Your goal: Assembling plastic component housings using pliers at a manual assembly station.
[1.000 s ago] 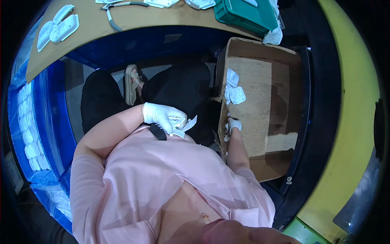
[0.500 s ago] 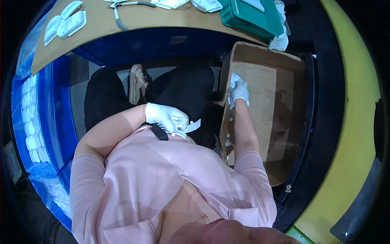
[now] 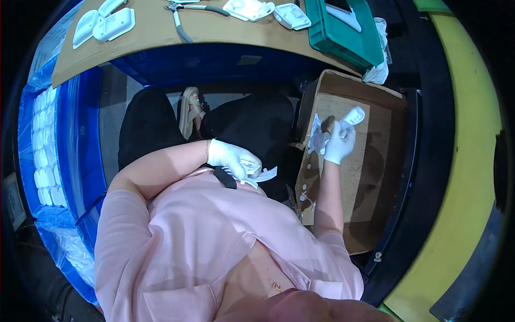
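My left hand (image 3: 234, 158), in a white glove, is at my lap, its fingers closed around white plastic pieces (image 3: 265, 174) with curved, strip-like ends sticking out. Out to the right, my gloved right hand (image 3: 340, 144) is over the cardboard box (image 3: 338, 107). It grips a white plastic piece (image 3: 354, 116) whose rounded end points up past the fingers. Beside that hand, along the box's left wall, hangs a crumpled whitish piece (image 3: 315, 134); whether the hand touches it I cannot tell.
On the table (image 3: 150, 32) ahead lie white plastic shells (image 3: 115, 24), pliers (image 3: 182, 24) and a green bin (image 3: 348, 43). At the left, a blue crate (image 3: 80, 145) holds rows of white parts (image 3: 45, 145). Small white scraps (image 3: 304, 194) lie at the box's left edge.
My right hand has moved slightly right and turned, and the white piece's rounded end now shows above the fingers. The left hand keeps its hold. The whole view has shifted slightly.
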Motion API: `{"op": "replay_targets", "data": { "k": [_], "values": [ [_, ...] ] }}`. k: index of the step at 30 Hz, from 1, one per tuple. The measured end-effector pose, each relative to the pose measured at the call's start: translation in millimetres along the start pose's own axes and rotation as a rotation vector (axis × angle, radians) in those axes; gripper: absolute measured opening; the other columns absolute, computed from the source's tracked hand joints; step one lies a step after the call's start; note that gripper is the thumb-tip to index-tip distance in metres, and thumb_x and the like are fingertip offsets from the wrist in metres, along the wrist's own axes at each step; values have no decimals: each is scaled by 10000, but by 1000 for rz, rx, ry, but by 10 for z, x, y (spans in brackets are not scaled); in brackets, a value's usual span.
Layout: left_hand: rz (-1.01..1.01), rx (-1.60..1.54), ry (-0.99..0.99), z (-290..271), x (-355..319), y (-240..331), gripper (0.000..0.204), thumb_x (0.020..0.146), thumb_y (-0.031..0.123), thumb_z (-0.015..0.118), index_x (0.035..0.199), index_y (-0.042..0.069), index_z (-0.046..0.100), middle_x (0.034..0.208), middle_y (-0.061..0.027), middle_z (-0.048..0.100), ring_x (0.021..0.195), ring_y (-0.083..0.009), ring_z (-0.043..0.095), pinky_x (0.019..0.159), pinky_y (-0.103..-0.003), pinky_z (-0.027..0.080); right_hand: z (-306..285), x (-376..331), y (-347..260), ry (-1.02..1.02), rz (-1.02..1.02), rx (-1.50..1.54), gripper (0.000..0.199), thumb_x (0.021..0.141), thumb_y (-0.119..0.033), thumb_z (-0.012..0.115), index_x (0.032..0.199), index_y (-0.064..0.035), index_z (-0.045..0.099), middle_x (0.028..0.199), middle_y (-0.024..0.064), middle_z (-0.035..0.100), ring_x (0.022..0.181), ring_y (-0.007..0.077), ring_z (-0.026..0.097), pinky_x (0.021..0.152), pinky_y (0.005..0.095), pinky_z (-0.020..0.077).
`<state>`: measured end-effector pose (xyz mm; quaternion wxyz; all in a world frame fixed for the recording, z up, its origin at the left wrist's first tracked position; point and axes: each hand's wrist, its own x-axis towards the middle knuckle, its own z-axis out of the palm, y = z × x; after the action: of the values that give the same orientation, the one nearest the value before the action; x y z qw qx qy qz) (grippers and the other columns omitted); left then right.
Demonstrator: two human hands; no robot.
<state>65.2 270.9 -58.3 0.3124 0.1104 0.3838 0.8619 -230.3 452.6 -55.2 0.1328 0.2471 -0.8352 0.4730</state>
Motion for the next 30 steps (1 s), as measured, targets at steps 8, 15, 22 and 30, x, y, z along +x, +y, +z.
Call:
{"op": "replay_targets", "data": {
  "k": [8,15,22,30],
  "values": [
    [61,27,0,44,-96,-38,364,618,71,703,944,-5,561,907,-62,562,802,-140,551,710,-253,462,949,-91,-2361,-651,-928,118,219,685,-94,738,883,-91,645,673,81,535,589,244,546,537,320,440],
    [181,36,-36,-81,-98,-262,330,652,45,662,960,-12,556,894,-57,555,815,-141,540,743,-264,454,2375,-635,-3642,-734,-1256,-301,197,793,-212,646,986,-174,631,771,88,633,726,243,644,600,325,500],
    [141,-67,46,-14,-74,-171,181,733,65,577,899,4,542,815,-7,499,764,-112,489,723,-247,423,2502,-589,-4310,-1138,-144,431,332,900,-333,417,1069,-92,571,1102,272,577,1063,368,553,911,408,408],
    [128,-46,-3,-52,-152,-110,375,660,241,732,888,6,551,835,-34,537,783,-129,494,697,-252,412,2089,379,-2857,-761,-786,245,316,815,-105,630,1126,-56,614,893,108,649,838,164,627,727,269,479]
  ]
}}
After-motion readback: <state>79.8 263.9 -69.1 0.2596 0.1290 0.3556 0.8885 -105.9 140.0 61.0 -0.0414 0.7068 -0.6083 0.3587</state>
